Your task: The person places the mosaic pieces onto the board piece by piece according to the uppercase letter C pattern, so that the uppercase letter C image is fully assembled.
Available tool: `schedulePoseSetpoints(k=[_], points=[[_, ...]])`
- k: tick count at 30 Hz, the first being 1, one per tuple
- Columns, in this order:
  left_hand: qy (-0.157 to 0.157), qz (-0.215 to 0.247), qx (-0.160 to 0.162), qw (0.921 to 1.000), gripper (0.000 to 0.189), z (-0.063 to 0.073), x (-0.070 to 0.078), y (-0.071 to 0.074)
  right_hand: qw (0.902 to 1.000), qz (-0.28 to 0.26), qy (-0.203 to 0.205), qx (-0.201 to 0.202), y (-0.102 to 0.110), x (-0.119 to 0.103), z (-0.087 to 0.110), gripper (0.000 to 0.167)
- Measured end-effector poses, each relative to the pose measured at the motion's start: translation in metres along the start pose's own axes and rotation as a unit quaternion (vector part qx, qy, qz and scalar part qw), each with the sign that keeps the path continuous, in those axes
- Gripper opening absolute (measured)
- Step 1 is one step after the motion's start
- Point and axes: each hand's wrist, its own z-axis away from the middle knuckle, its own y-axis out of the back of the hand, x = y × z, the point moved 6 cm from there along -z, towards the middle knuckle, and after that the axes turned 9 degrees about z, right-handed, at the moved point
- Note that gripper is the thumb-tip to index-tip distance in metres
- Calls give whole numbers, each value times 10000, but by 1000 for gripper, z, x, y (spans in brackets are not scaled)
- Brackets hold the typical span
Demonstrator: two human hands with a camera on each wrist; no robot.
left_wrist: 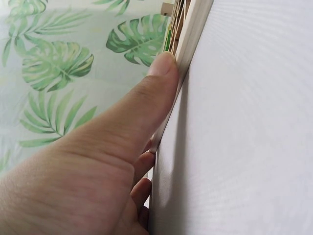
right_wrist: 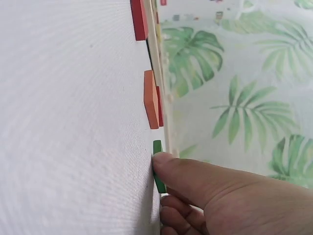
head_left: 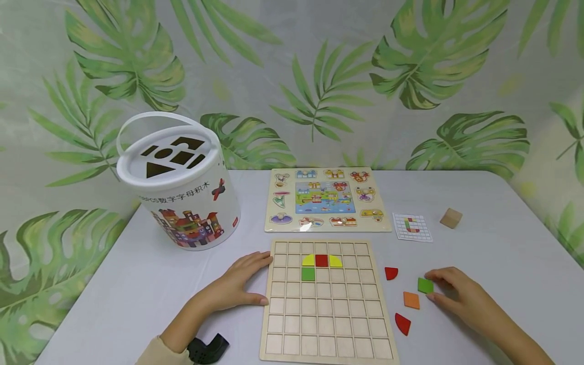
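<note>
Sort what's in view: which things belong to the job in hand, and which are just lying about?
Belonging: grid board, four tiles set in it, pinched green square, orange square, two red quarter-circles, probably the pattern card.
Lying about, it seems: lidded bucket, picture puzzle, wooden cube, black curved piece.

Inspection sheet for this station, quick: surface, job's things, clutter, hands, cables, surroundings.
Surface: white table, no spill seen.
Job's things: board holds two yellow pieces, red square, set green square; right of it lie two red wedges, orange square, loose green square; card lies beyond.
Clutter: bucket, puzzle, cube, partly hidden black item.
Hands: left hand touches board's left edge; right hand pinches loose green square.
Cables: nothing seen.
Surroundings: leaf-print backdrop behind table.
</note>
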Motion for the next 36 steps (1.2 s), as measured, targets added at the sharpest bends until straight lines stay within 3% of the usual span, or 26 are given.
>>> schedulePoseSetpoints(k=[8, 11, 15, 20, 27, 36], points=[[44, -19, -37, 10000, 88, 0, 1, 0, 9993, 103, -337, -123, 1, -1, -1, 32], [47, -11, -43, 10000, 88, 0, 1, 0, 9995, 54, -287, 87, 8, -9, -3, 34], [54, -35, -55, 10000, 88, 0, 1, 0, 9982, -115, 45, 583, 19, -26, -6, 38], [68, -29, -73, 9999, 88, 0, 1, 1, 9938, -460, 497, 887, 28, -55, -16, 41], [67, -39, -88, 9999, 88, 0, 2, 1, 9878, -777, 1064, 827, 29, -96, -38, 42], [70, -2, -108, 9999, 88, -1, 3, 1, 9719, -1287, 1906, 494, 4, -145, -68, 36]])
